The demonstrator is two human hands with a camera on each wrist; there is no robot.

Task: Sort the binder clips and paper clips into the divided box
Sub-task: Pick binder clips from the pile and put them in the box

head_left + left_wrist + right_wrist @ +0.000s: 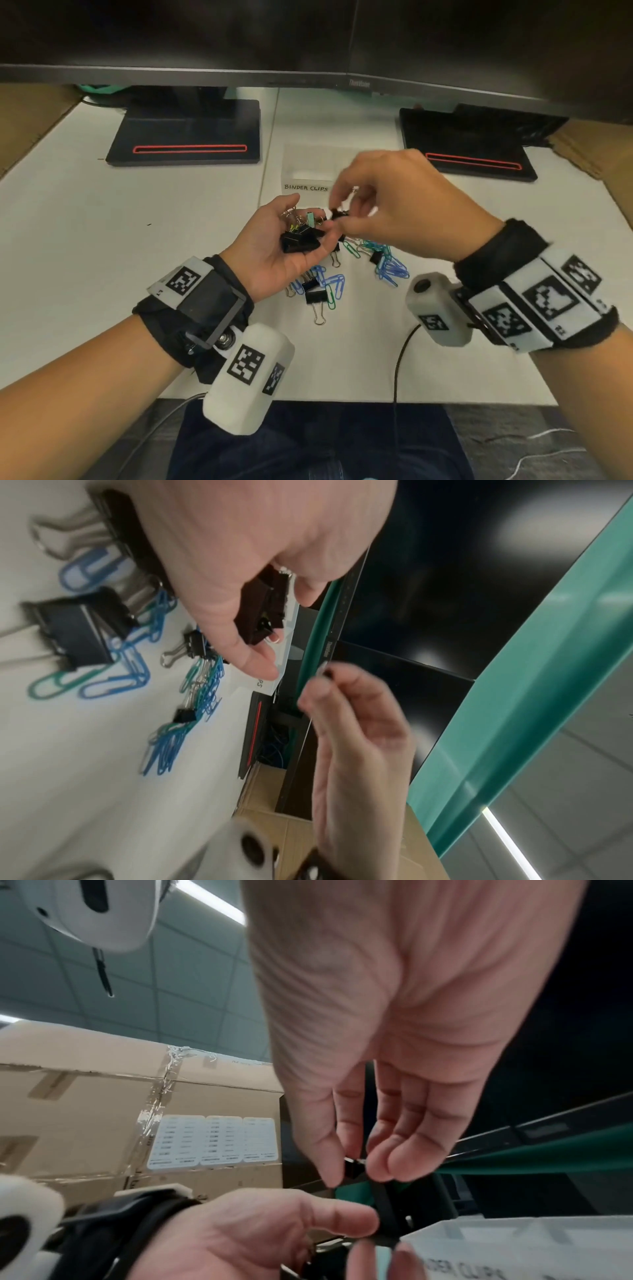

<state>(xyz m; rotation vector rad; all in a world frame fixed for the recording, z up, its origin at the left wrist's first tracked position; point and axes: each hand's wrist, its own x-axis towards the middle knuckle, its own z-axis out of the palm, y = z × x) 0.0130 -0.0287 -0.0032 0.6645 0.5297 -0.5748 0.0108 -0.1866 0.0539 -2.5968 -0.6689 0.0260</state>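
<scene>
My left hand [274, 246] lies palm up over the white table and cups several binder clips [301, 238], mostly black and one mint; its fingers [253, 653] curl round them. Just right of it my right hand [342, 214] pinches a small black binder clip [338, 215] between thumb and fingertips [380, 1167]. The clear divided box [308, 164], labelled BINDER CLIPS, stands just behind both hands. Below them a loose pile of blue and green paper clips [390, 270] and black binder clips [315, 296] lies on the table.
Two black monitor stands [185, 137] [469, 144] flank the box, and the monitors [308, 41] overhang the back of the table. A black cable [399, 359] runs off the front edge. Taped cardboard boxes [103, 1110] stand to the left.
</scene>
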